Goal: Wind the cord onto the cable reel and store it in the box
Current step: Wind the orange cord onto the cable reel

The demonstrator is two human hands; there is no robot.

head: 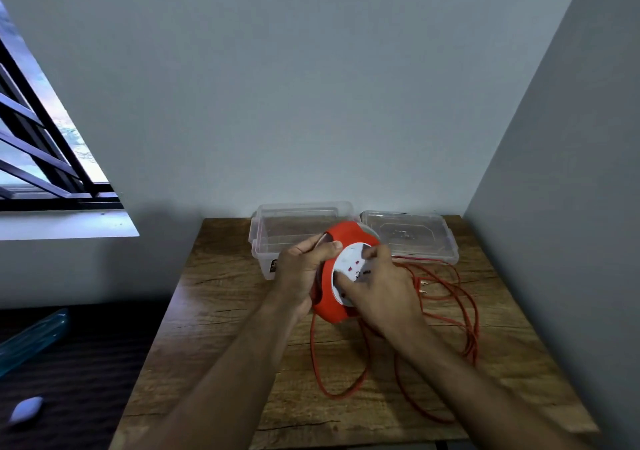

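Note:
An orange cable reel [332, 306] with a white socket face is held above the wooden table [221, 311], tilted toward me. My left hand [303, 271] grips its left rim. My right hand [377, 290] lies on the white centre disc, fingers curled on it. The orange cord [460, 325] lies in loose loops on the table below and to the right, its plug [420, 285] near the reel. A clear plastic box [294, 231] stands open behind the reel.
The box's clear lid [415, 236] lies flat to the right of the box. Walls close the table in at the back and right. A window [38, 144] is at the left, with a dark surface [69, 363] below it.

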